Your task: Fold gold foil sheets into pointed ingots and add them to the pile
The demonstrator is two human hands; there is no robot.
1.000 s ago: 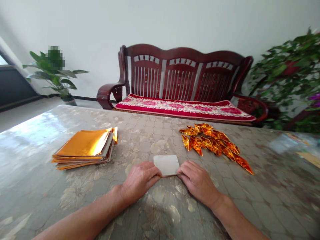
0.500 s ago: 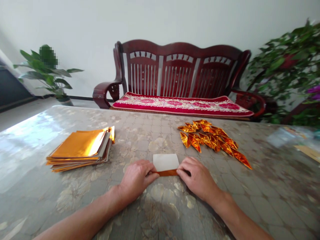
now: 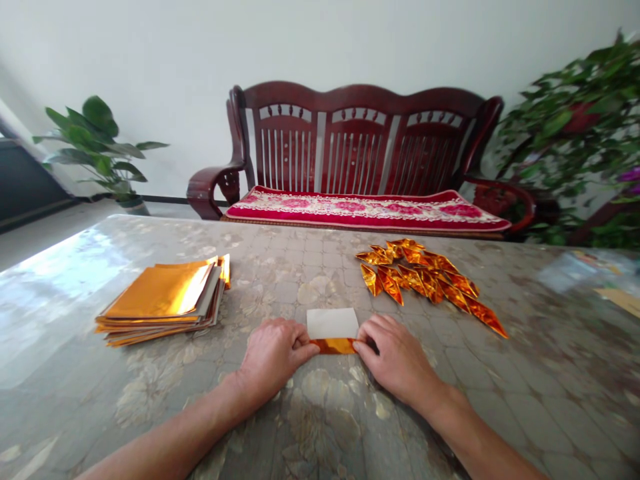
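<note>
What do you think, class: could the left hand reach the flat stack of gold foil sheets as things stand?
Probably yes: only bare tabletop lies between the left hand and the stack of gold foil sheets, though that hand pinches the gold-and-white folded paper.

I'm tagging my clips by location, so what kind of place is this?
Probably a home living room: a carved wooden bench with a red cushion against the wall, a potted plant beside it, and a table with a floral cover.
</note>
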